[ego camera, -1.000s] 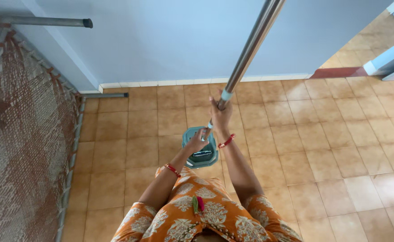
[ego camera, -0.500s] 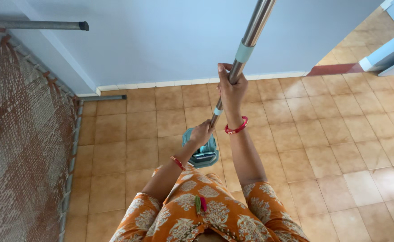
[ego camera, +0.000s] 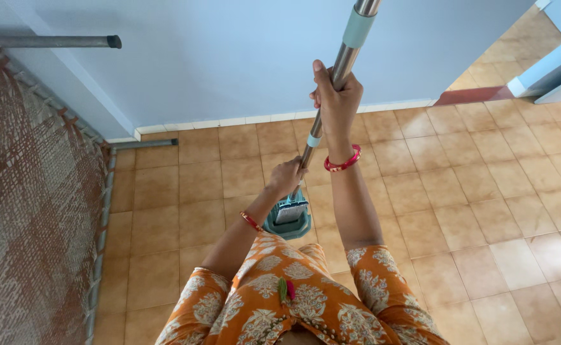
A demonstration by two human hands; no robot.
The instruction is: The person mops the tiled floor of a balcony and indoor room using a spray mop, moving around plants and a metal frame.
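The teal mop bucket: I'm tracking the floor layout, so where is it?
Head view, lower centre: the teal mop bucket sits on the tiled floor, below the left hand on the mop pole.

The floor [ego camera: 459, 191] is laid with square orange-tan tiles, their grout lines darker, and some tiles look paler where daylight falls on them. A pale blue wall [ego camera: 229, 57] runs across the top, edged at its foot by a narrow white skirting [ego camera: 229, 121]. On the left stands a cot [ego camera: 31, 191] with a woven rope webbing of brown and grey, framed in grey metal tubes; one tube [ego camera: 50, 42] juts out near the wall. At the upper right, a doorway [ego camera: 516, 64] opens onto more tiled floor past a reddish threshold strip [ego camera: 472, 96].
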